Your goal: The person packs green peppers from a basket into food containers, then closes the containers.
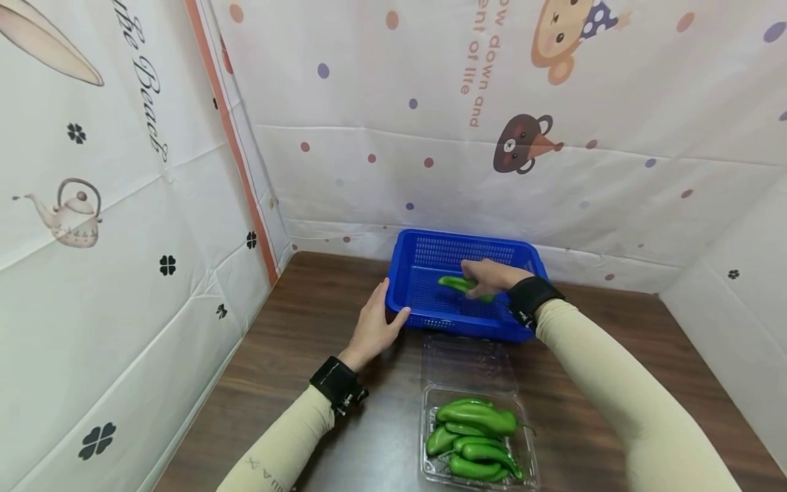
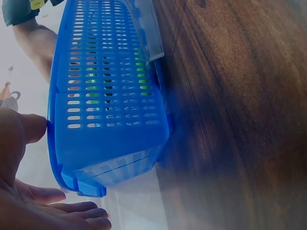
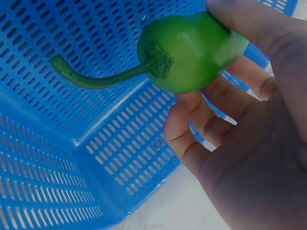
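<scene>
My right hand (image 1: 488, 277) holds a long green pepper (image 1: 453, 281) inside the blue plastic basket (image 1: 399, 273). Seen from the right wrist, thumb and curled fingers grip the pepper (image 3: 192, 52), its curved stem pointing away from the palm. At the basket's near left corner, my left hand (image 1: 373, 324) touches the rim with its thumb and lies along the left side with fingers fairly straight. The left wrist view has the thumb at the rim and the fingers (image 2: 79, 211) stretched out by the corner.
In front of the basket an opened clear plastic clamshell box (image 1: 424, 437) holds several green peppers (image 1: 476, 417). Its lid (image 1: 467, 365) lies folded back against the basket's front. White printed sheets (image 1: 381, 184) stand behind and beside the dark wooden table (image 1: 264, 383).
</scene>
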Demonstrator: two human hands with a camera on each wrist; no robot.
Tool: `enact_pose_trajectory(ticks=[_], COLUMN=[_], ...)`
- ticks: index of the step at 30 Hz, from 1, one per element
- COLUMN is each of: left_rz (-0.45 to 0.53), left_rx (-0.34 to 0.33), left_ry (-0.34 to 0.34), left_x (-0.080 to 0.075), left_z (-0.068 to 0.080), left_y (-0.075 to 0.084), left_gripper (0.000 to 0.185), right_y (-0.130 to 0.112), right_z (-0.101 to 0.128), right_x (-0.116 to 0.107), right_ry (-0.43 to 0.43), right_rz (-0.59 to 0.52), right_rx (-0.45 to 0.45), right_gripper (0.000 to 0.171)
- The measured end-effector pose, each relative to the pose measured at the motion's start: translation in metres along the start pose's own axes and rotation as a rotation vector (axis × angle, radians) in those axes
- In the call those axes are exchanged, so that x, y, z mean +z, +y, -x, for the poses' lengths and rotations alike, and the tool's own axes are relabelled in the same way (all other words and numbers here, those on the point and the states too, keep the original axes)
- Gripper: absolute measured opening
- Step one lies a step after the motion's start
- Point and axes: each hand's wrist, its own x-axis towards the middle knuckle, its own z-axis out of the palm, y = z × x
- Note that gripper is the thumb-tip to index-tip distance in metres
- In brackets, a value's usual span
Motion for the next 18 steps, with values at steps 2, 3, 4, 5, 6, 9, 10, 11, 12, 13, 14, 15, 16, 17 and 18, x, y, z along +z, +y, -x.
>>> enact_pose_trajectory(ticks=[2, 3, 4, 5, 6, 9, 10, 11, 12, 13, 14, 15, 16, 17, 18], left_rz=[0.004, 0.002, 0.002, -0.001, -0.002, -0.01, -0.011, -0.011, -0.008, -0.008, -0.003, 0.001, 0.002, 0.004, 0.008], left_rx=[0.016, 0.019, 0.021, 0.019, 0.019, 0.021, 0.025, 0.033, 0.039, 0.043, 0.052, 0.06, 0.066, 0.075, 0.083], left_ry=[0.004, 0.005, 0.004, 0.003, 0.004, 0.008, 0.01, 0.013, 0.014, 0.011, 0.009, 0.005, 0.0, -0.002, -0.004], left_x=[-0.001, -0.002, -0.002, -0.002, -0.002, -0.004, -0.004, -0.004, -0.004, -0.005, -0.005, -0.005, -0.004, -0.004, -0.004], left_z=[0.002, 0.003, 0.004, 0.004, 0.005, 0.008, 0.009, 0.01, 0.011, 0.012, 0.014, 0.015, 0.016, 0.017, 0.018], left_y=[0.0, 0.001, 0.001, 0.0, 0.0, 0.0, 0.0, 0.001, 0.001, 0.001, 0.002, 0.002, 0.003, 0.003, 0.004], left_gripper=[0.079, 0.08, 0.08, 0.08, 0.081, 0.081, 0.081, 0.081, 0.081, 0.082, 0.082, 0.082, 0.083, 0.084, 0.084], right_y=[0.0, 0.0, 0.0, 0.0, 0.0, -0.001, -0.001, -0.002, -0.003, -0.004, -0.005, -0.007, -0.008, -0.009, -0.011], right_z=[0.003, 0.005, 0.007, 0.009, 0.011, 0.017, 0.019, 0.021, 0.024, 0.027, 0.029, 0.032, 0.035, 0.037, 0.04], right_x=[0.0, 0.0, 0.0, 0.001, 0.001, 0.001, 0.001, 0.001, 0.001, 0.001, 0.001, 0.001, 0.001, 0.001, 0.002], right_ry=[0.02, 0.026, 0.032, 0.036, 0.04, 0.058, 0.067, 0.077, 0.088, 0.098, 0.109, 0.117, 0.124, 0.128, 0.131], right_rz=[-0.003, -0.004, -0.005, -0.005, -0.006, 0.001, 0.002, 0.005, 0.005, 0.006, 0.004, 0.0, -0.006, -0.01, -0.017], right_rx=[-0.015, -0.025, -0.029, -0.031, -0.032, -0.037, -0.037, -0.043, -0.05, -0.058, -0.066, -0.073, -0.08, -0.088, -0.092], right_gripper=[0.028, 0.028, 0.028, 0.029, 0.029, 0.03, 0.029, 0.029, 0.029, 0.03, 0.03, 0.03, 0.03, 0.031, 0.031])
